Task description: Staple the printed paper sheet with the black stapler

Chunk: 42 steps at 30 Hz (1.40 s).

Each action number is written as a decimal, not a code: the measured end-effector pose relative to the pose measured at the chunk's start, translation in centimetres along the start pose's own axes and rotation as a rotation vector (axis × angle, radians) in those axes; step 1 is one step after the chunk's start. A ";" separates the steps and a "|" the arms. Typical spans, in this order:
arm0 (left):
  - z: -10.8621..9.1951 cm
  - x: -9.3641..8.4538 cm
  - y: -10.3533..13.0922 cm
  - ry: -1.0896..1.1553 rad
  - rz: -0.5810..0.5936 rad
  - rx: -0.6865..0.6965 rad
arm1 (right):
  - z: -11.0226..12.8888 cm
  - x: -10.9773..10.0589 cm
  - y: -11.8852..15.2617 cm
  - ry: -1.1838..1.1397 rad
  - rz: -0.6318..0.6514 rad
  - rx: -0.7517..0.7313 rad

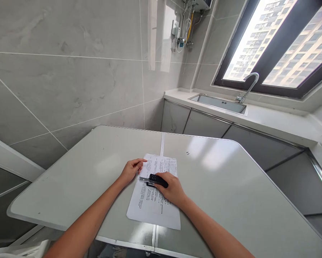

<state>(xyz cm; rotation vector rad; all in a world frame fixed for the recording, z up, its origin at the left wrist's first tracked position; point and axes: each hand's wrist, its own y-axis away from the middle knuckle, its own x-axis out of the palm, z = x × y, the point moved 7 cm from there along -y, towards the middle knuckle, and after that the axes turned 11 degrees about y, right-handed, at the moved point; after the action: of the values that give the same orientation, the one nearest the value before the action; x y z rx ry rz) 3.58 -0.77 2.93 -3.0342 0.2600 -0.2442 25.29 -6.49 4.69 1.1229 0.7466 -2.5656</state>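
Observation:
Printed paper [161, 213] lies on the table, its lower edge toward me; I cannot tell whether it is one sheet or more. A black stapler [158, 180] with a metal front end sits over the print, pointing left. My right hand [173, 188] is wrapped round the stapler's rear part, thumb below and fingers above. At the paper's upper left edge is my left hand [132, 171], index finger stretched over the margin and the other fingers curled against the edge. The stapler's tip is just below and right of the left fingers.
The pale folding table [77, 179] has a metal seam [161, 143] down its middle. Two tiny dark bits [188, 153] lie right of the paper. Behind are a counter with a sink [218, 102], a faucet [249, 86] and a window. A tiled wall [69, 71] rises at left.

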 end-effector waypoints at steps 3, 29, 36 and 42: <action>-0.6 0.2 0.1 -0.018 0.017 0.043 | -1.0 -1.4 0.0 -0.021 -0.119 0.026; -2.0 5.3 1.6 -0.773 0.386 0.419 | -2.4 -1.9 0.4 0.074 -0.164 -0.003; -2.9 5.1 2.4 -0.751 0.517 0.547 | -2.8 -2.7 0.5 -0.028 -0.183 0.033; -4.4 4.2 2.8 -0.632 0.556 0.555 | -3.1 -4.2 0.1 -0.104 -0.161 -0.027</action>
<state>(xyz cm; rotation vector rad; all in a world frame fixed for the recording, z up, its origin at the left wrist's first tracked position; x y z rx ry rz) 6.47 -4.56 7.65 -2.2257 0.7889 0.5684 30.10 -4.83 5.95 0.9486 0.8765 -2.7120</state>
